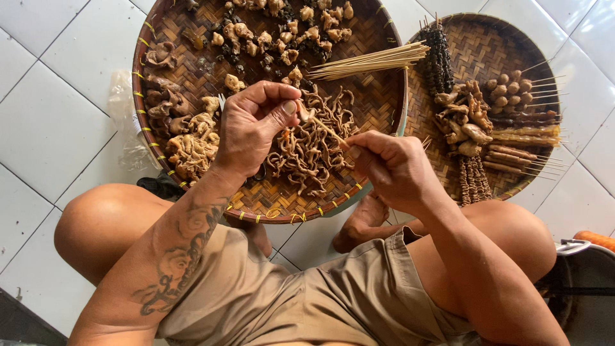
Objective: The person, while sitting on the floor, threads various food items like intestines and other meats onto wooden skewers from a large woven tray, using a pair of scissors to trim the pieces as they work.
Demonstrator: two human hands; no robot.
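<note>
From the head view I see the left hand [253, 125] over the big woven tray [378, 96], thumb and fingers [282, 93] pinched shut on a small pale piece of meat [303, 113]. The right hand [391, 166] sits just beside it, fingers curled closed around the lower end of a thin bamboo skewer [328, 131], whose tip runs up to the piece the left hand grips. Both hands hover above a heap of brown, curly strips [314, 144] in the middle of the tray. Darker chunks [282, 35] lie toward the tray's far side, pale lumps [192, 150] along its left edge, and a bundle of bare skewers [375, 61] rests across its right rim. A second, smaller tray [487, 45] stands on the right, touching the first, loaded with finished sticks [519, 138]. Both trays rest on a white tiled floor [51, 115]. I note bare knees and tan shorts [295, 295] below.
</note>
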